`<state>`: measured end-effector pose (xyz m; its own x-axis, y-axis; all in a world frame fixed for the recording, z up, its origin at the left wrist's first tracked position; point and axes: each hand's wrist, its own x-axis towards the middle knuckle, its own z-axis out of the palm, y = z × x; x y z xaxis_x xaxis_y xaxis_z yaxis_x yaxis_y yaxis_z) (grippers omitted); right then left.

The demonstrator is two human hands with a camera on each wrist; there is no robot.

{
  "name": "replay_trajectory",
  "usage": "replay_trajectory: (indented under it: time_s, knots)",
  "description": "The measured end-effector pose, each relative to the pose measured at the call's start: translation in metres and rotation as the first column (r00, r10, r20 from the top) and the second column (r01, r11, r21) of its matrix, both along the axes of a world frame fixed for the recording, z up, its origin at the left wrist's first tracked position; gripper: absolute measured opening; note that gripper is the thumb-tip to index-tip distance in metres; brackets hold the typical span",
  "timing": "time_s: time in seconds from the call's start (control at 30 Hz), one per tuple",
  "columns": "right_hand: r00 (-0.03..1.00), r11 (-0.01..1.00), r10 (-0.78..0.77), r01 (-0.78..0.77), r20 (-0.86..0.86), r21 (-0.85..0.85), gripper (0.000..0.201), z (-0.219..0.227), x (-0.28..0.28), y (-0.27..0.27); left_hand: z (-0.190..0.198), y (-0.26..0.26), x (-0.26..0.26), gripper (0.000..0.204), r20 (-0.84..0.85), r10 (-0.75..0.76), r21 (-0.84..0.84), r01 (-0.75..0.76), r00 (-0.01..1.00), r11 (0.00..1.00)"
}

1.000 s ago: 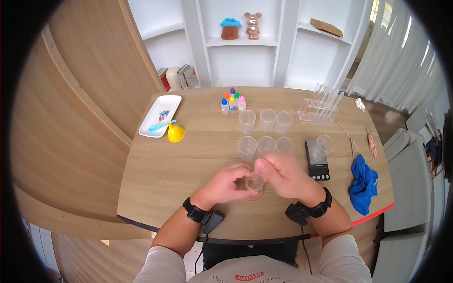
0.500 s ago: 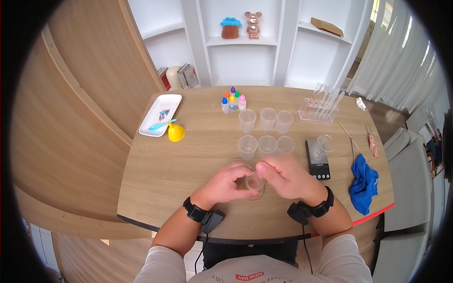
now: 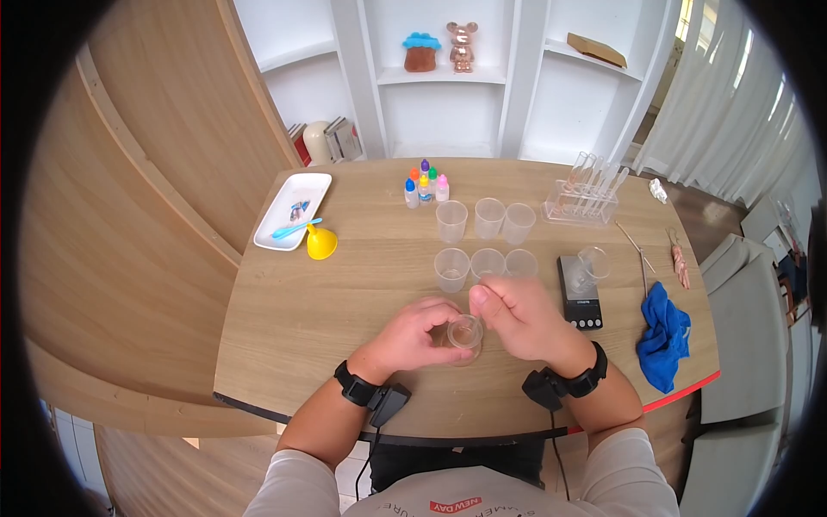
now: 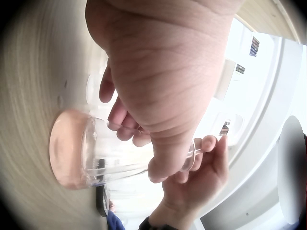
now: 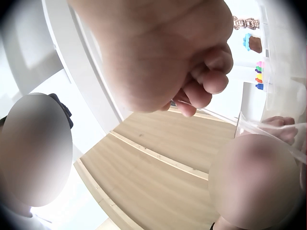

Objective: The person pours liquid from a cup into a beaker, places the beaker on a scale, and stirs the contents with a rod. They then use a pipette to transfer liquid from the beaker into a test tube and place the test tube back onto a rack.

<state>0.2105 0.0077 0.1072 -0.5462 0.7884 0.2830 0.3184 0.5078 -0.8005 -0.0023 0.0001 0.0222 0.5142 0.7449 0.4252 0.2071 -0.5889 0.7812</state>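
Note:
A clear glass vessel [image 3: 465,333] stands on the table near its front edge, with pale orange-pink liquid [image 4: 69,148] low inside it in the left wrist view. Curled round its upper part are the fingers and thumb of my left hand [image 3: 415,336]. Over the rim, my right hand [image 3: 524,320] pinches the top of a thin clear rod [image 5: 211,112]. That rod slants down through the mouth of the vessel, and its lower part [image 4: 120,171] shows through the glass.
Several plastic cups [image 3: 451,221] stand in two rows beyond my hands. A black scale [image 3: 582,314] bearing a clear vessel and a blue cloth [image 3: 662,336] lie right. Farther back are dropper bottles [image 3: 412,196], a tube rack [image 3: 579,207], a white tray [image 3: 269,226] and a yellow funnel [image 3: 321,244].
My right hand has shifted slightly over the rim, a little to the right of where it was a second ago. My left hand keeps its grip on the vessel in the same place.

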Motion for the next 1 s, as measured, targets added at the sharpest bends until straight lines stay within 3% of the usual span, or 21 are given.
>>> replay_trajectory:
  time_s: [0.1,0.2,0.33,0.43,0.5,0.63,0.7,0.8,0.93,1.0]
  knots:
    - [0.991,0.995,0.096,-0.098,-0.095,-0.012,0.035,0.002,-0.0036,-0.0032,0.0011,-0.0001,0.0011,0.037,0.011,-0.002,0.001,0.002,1.0,1.0]
    - [0.992,0.993,0.111,-0.109,-0.056,0.035,0.035,0.0069,-0.0012,-0.0032,-0.0019,0.0006,-0.0031,0.044,-0.018,-0.027,-0.036,0.027,0.999,0.999]
    - [1.0,0.999,0.023,-0.022,0.021,-0.038,0.035,0.0044,0.0009,-0.0008,-0.0003,0.0002,-0.0061,0.054,-0.088,-0.06,-0.086,0.052,0.994,0.995]
    - [0.998,0.999,0.029,-0.029,-0.049,0.02,0.034,-0.0003,-0.0026,-0.002,-0.0007,0.0004,0.0011,0.036,0.017,-0.003,0.007,0.003,1.0,1.0]
    - [0.986,0.99,0.125,-0.131,-0.11,-0.043,0.034,0.0048,-0.0034,-0.0044,0.0008,0.0001,0.0017,0.036,0.027,-0.008,0.0,0.008,1.0,1.0]
    - [0.993,0.993,0.085,-0.091,-0.082,-0.076,0.033,0.0071,0.0008,-0.0028,-0.0006,-0.0004,0.0004,0.036,0.019,-0.002,-0.025,0.003,1.0,1.0]
    - [0.999,0.999,-0.008,0.01,0.047,-0.03,0.033,0.0038,0.002,0.0002,0.0,-0.0005,0.0006,0.036,0.019,-0.002,-0.024,0.003,1.0,1.0]
    - [0.997,1.0,0.005,-0.005,-0.075,-0.001,0.034,-0.0006,-0.004,-0.0027,-0.0036,-0.0004,0.0005,0.036,0.036,-0.005,-0.049,0.007,0.999,0.999]
    - [0.996,0.998,0.037,-0.04,-0.077,-0.04,0.033,0.0016,-0.0024,-0.0044,-0.0035,-0.0001,0.0015,0.037,0.05,-0.019,-0.075,0.023,0.999,0.997]
    - [0.996,0.995,0.092,-0.091,-0.012,0.05,0.033,0.0011,0.0021,-0.0002,-0.001,-0.0013,0.0012,0.038,0.047,-0.014,-0.069,0.017,0.999,0.997]
